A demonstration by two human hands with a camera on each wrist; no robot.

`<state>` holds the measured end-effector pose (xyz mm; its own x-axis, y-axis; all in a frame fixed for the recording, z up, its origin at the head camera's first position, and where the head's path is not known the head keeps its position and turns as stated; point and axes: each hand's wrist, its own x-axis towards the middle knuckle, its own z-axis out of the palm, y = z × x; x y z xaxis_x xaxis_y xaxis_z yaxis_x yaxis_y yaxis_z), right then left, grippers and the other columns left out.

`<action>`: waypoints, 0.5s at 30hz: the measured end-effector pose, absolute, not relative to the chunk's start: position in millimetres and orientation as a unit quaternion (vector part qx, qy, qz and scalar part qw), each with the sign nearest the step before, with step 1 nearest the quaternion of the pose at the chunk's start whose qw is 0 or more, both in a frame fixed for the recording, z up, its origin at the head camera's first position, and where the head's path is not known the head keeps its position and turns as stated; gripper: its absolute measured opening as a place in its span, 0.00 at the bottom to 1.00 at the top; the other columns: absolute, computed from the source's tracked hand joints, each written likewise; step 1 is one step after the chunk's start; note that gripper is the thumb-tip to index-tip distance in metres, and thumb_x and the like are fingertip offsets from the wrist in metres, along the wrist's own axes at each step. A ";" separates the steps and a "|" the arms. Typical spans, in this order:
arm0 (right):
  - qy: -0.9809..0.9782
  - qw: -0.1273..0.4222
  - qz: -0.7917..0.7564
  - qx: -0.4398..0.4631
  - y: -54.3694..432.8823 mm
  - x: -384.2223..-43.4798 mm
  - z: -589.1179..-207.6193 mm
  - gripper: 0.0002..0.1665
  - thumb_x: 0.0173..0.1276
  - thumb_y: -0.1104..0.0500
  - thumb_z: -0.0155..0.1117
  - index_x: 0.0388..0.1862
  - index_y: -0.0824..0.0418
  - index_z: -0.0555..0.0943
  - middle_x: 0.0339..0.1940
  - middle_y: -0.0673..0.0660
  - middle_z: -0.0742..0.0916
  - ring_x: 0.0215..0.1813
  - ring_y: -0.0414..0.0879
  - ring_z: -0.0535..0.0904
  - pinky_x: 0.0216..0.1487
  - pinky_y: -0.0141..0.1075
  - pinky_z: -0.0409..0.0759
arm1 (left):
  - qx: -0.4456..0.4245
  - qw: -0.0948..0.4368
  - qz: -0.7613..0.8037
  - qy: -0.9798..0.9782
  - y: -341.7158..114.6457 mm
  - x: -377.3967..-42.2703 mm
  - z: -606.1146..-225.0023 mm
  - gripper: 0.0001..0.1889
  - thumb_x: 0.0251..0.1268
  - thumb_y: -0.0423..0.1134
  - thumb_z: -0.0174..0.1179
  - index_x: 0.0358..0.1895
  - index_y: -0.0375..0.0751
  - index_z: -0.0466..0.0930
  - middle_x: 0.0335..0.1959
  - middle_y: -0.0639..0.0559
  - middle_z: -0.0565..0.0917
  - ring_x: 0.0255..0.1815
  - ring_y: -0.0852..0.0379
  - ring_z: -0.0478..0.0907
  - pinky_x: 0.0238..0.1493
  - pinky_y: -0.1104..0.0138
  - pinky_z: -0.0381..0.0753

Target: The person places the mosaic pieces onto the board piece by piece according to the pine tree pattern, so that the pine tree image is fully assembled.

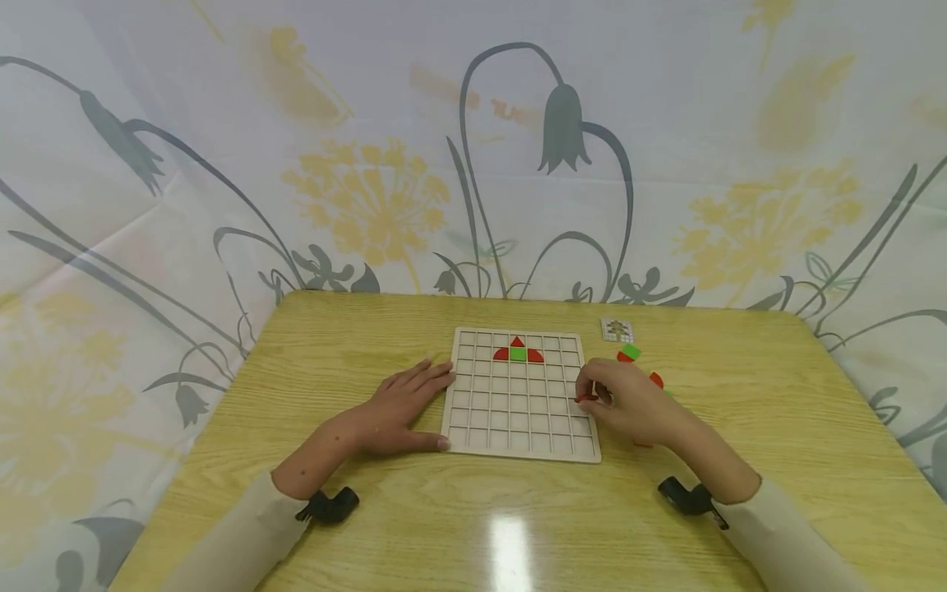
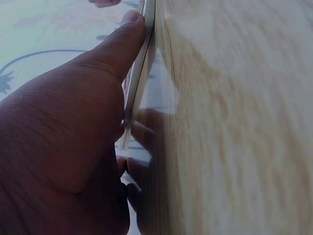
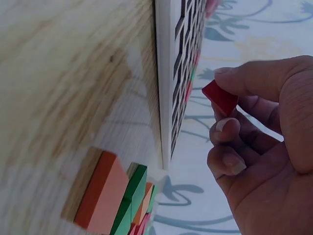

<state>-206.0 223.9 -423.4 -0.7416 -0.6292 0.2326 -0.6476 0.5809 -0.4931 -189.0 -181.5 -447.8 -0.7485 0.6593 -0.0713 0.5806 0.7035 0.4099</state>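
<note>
A pale grid board (image 1: 499, 419) lies on the table. In its upper rows sit a red triangle (image 1: 516, 342), a green square (image 1: 518, 355) below it, and a red rounded piece (image 1: 501, 355) and another (image 1: 535, 356) on either side. My left hand (image 1: 392, 415) rests flat at the board's left edge, fingers straight, thumb (image 2: 129, 29) at its near left corner. My right hand (image 1: 629, 399) pinches a small red block (image 3: 222, 98) between thumb and fingers, over the board's right edge. The block's full shape is partly hidden by the fingers.
Right of the board lie loose blocks, among them a green one (image 1: 631, 351), a red one (image 1: 656, 379) and an orange-red one (image 3: 102, 193), partly hidden by my right arm. A small pattern card (image 1: 617, 330) lies behind them. A flowered cloth (image 1: 510, 164) hangs behind the table.
</note>
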 end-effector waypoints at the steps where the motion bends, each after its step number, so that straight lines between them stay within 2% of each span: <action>1: -0.890 0.013 0.287 0.355 222.4 -207.4 -423.5 0.14 0.67 0.69 0.74 0.35 0.51 0.81 0.31 0.42 0.79 0.30 0.40 0.73 0.32 0.32 0.74 | 0.338 0.106 0.184 0.917 -181.3 -189.2 -448.0 0.53 0.71 0.68 0.62 0.88 0.48 0.48 0.89 0.51 0.47 0.89 0.42 0.37 0.81 0.37 0.48; 10: -0.882 0.017 0.311 0.354 210.9 -221.3 -425.5 0.12 0.67 0.70 0.72 0.35 0.54 0.81 0.32 0.44 0.82 0.32 0.40 0.76 0.33 0.33 0.77 | 0.337 0.108 0.185 0.917 -181.4 -188.8 -447.5 0.53 0.71 0.69 0.62 0.88 0.48 0.47 0.90 0.52 0.46 0.89 0.42 0.37 0.81 0.37 0.48; 15: -0.882 0.002 0.327 0.338 205.3 -228.8 -424.1 0.12 0.69 0.69 0.72 0.35 0.54 0.80 0.33 0.45 0.83 0.32 0.40 0.76 0.34 0.33 0.78 | 0.339 0.111 0.186 0.916 -181.5 -188.5 -447.3 0.54 0.71 0.69 0.62 0.89 0.48 0.47 0.90 0.52 0.46 0.89 0.42 0.36 0.81 0.37 0.48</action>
